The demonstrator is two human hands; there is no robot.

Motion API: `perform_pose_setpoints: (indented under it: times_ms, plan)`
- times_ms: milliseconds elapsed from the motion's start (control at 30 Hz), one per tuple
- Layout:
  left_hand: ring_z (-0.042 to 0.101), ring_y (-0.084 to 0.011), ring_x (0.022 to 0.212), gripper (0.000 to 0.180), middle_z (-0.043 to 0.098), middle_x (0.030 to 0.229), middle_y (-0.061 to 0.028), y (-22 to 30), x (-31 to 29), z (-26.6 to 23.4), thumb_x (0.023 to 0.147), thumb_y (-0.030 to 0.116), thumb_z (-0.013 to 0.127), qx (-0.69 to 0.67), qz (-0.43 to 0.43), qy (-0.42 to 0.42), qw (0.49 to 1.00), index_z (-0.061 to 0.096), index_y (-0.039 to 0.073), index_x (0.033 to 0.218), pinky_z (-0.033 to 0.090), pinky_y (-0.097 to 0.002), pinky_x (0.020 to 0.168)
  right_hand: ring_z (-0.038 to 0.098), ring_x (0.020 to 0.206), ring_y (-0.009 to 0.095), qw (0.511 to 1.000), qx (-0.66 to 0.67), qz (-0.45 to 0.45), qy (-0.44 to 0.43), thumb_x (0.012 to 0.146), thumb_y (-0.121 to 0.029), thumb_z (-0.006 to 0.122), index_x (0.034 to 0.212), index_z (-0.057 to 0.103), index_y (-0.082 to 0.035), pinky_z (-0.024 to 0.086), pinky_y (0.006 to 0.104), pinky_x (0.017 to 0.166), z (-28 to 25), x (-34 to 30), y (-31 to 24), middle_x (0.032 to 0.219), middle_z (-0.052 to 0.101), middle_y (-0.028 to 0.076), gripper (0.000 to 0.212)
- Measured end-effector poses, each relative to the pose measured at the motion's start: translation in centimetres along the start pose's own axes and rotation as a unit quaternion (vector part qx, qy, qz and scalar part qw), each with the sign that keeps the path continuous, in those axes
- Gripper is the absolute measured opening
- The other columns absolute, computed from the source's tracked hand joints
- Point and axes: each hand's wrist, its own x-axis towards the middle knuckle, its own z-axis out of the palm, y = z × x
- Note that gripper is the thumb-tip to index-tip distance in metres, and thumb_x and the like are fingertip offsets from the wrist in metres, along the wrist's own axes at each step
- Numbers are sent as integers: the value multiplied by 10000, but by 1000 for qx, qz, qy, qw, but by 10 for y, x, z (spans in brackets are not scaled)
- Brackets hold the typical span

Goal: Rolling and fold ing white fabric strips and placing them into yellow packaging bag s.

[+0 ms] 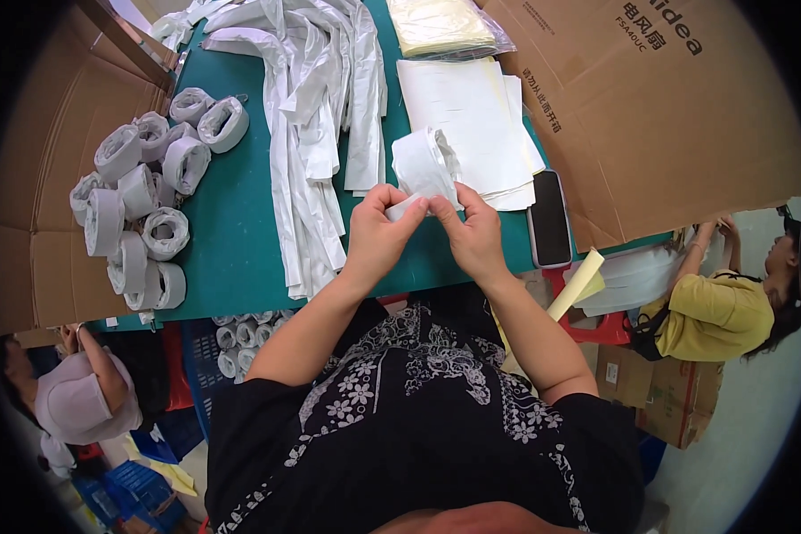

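Between my two hands, over the front of the green table, is a white paper-wrapped ring (418, 165), much like the rolls piled at the left. My left hand (381, 227) pinches the near edge of its wrapping, thumb pointing inward. My right hand (470, 231) grips the same edge from the other side, and the two thumbs nearly meet. Both hands are closed on the paper. What lies inside the wrapping is hidden. Just beyond the ring lies a stack of white paper sheets (458, 116).
Wrapped white rings (138, 191) are heaped on the table's left. Long white paper strips (303, 116) lie mid-table. A phone (550, 218) sits at the right near a cardboard panel (650, 133); another cardboard panel (62, 196) stands left. A blue crate (196, 356) is below. Co-workers sit on both sides.
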Motion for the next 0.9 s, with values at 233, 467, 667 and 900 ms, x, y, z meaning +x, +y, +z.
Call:
perform_pose_setpoints:
  times_ms: [233, 467, 667, 900]
  plan:
    - [468, -34, 585, 265, 554, 652, 15, -4, 8, -14, 720, 166, 759, -67, -23, -43, 997, 532, 32, 696, 373, -181, 512, 567, 854, 95, 945, 289, 139, -65, 857, -149, 613, 1104, 551, 38, 447, 239, 778, -7, -2, -7, 963, 622, 52, 316]
    - [551, -62, 656, 204, 614, 731, -26, 12, 15, -23, 721, 100, 749, -19, -41, -124, 991, 570, 9, 763, 439, -185, 615, 548, 889, 88, 927, 319, 175, -95, 860, -141, 604, 1105, 545, 28, 422, 247, 804, -18, -2, -9, 977, 616, 39, 304]
    - [533, -93, 701, 224, 607, 735, 1, 26, 27, -20, 687, 132, 768, 64, 16, -159, 985, 580, 19, 734, 427, -242, 661, 541, 851, 80, 911, 363, 170, -102, 883, -224, 573, 1113, 538, -1, 405, 230, 743, -16, 4, 5, 984, 612, 26, 322]
    - [543, -221, 757, 216, 587, 846, -99, 14, 16, 16, 712, 180, 736, 225, 256, 120, 932, 640, 21, 824, 430, -315, 691, 560, 888, 101, 947, 313, 26, 73, 869, -127, 596, 1065, 502, 36, 448, 224, 783, 5, 10, -15, 953, 606, 56, 271]
